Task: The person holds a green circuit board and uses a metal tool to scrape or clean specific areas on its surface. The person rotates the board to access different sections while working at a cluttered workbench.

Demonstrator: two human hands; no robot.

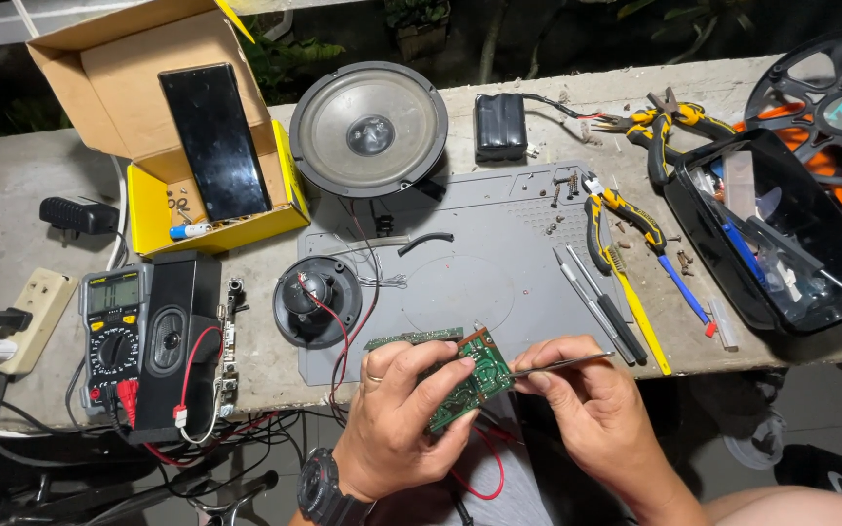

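- At the bottom centre of the frame the left hand [397,409] pinches a small green circuit board [470,380] by its edges, tilted up off the table [12,205].
- The right hand [587,399] is closed around a thin metal tool [562,364] whose tip meets the board's right edge.
- The board looks light, stiff and fragile; the edges seem the safe hold, clear of solder and the red wires [479,468] trailing below.
- Upper left: an open yellow cardboard box [211,229] holds a black flat slab [214,141] leaning upright, plus small bits.
- Right: a black tray [782,234] holds clear plastic pieces and slender tools, too jumbled to tell apart.
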